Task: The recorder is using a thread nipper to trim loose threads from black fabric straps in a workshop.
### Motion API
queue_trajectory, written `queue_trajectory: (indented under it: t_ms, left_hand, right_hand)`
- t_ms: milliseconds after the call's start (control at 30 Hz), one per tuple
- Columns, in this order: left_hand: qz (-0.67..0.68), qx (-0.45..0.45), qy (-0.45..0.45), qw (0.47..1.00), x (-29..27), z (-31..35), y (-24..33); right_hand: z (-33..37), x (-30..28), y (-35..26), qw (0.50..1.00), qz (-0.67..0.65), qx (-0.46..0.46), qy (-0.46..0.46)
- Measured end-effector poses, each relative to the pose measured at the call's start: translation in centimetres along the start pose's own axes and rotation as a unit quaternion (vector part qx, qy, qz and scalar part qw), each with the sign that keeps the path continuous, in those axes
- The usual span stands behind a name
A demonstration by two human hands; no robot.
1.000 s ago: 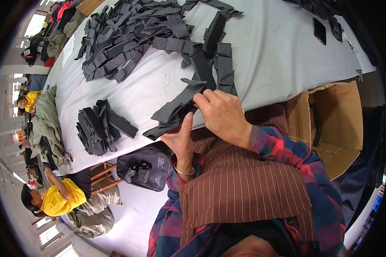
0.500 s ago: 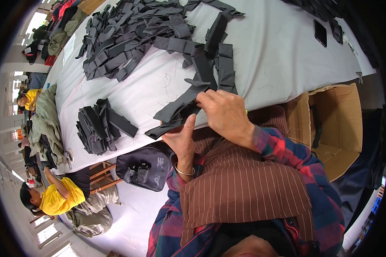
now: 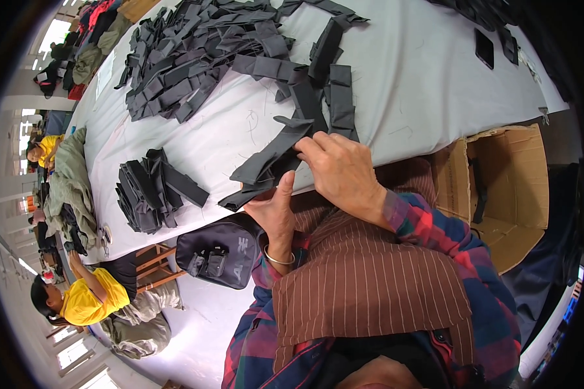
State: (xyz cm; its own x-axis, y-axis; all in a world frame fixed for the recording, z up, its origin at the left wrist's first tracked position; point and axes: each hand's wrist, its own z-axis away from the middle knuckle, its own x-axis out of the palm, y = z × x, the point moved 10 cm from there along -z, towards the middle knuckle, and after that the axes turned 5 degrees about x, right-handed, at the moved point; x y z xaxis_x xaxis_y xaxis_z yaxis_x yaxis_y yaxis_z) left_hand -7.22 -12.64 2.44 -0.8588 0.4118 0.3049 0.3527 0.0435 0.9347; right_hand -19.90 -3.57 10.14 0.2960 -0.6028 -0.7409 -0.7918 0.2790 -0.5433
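Dark grey folded fabric strips [image 3: 266,155] lie across my two hands at the table's near edge. My left hand [image 3: 274,211] is closed on their lower end, its thumb raised alongside. At the strips' right side, my right hand [image 3: 344,172] pinches the cloth with curled fingers; its fingertips are partly hidden. More linked strips [image 3: 308,104] run from this spot up the table. Left of my hands sits a stack of folded strips [image 3: 152,191], and a large heap of similar pieces [image 3: 201,55] spreads over the far side.
The table wears a white cloth [image 3: 409,97]. A black phone [image 3: 484,49] lies at the far right. An open cardboard box [image 3: 509,188] stands at my right. A dark bag [image 3: 217,256] rests on a wooden stool at left, near a person in yellow [image 3: 97,295].
My hands and the strips have barely shifted; the right hand sits very slightly higher. The person in yellow has moved an arm a little.
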Motion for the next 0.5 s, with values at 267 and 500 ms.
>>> queue_trajectory:
  t_ms: [267, 500]
  left_hand:
    - [0.008, -0.003, -0.005, 1.0, 0.43, 0.09, 0.08]
    - [-0.011, -0.007, -0.026, 1.0, 0.33, 0.21, -0.1]
  right_hand:
    - [0.04, 0.55, -0.42, 1.0, 0.018, -0.017, -0.004]
    - [0.0, 0.77, -0.48, 0.999, 0.028, -0.014, -0.024]
